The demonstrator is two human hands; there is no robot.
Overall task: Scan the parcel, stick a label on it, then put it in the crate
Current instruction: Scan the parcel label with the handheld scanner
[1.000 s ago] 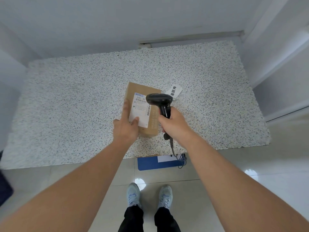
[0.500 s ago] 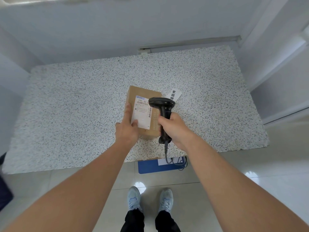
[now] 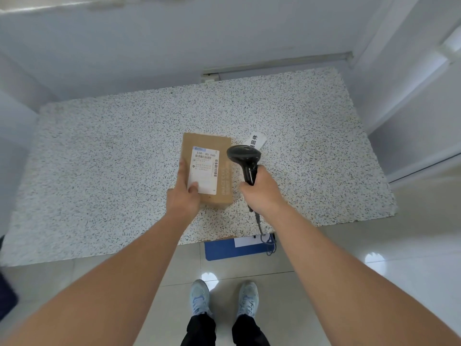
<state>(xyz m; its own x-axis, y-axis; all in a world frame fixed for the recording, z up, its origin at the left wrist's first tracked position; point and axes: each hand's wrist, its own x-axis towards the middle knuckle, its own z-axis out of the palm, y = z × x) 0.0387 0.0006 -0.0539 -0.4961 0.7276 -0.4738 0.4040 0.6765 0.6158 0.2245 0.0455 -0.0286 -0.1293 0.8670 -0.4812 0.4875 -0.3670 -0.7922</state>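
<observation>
A brown cardboard parcel lies flat on the speckled table, with a white printed shipping label on its top face. My left hand grips the parcel's near left corner, thumb on the label. My right hand holds a black handheld barcode scanner by its handle, just right of the parcel, its head level with the parcel's far end. A loose white label with black characters lies on the table beyond the scanner, partly hidden by it.
The scanner's cable drops over the table's front edge to a blue crate on the floor beneath, mostly hidden by the tabletop. White walls close in behind and to the right. My feet stand on pale floor tiles.
The scanner has shifted right, off the parcel's top face, so the whole shipping label now shows. My left hand keeps its hold on the parcel.
</observation>
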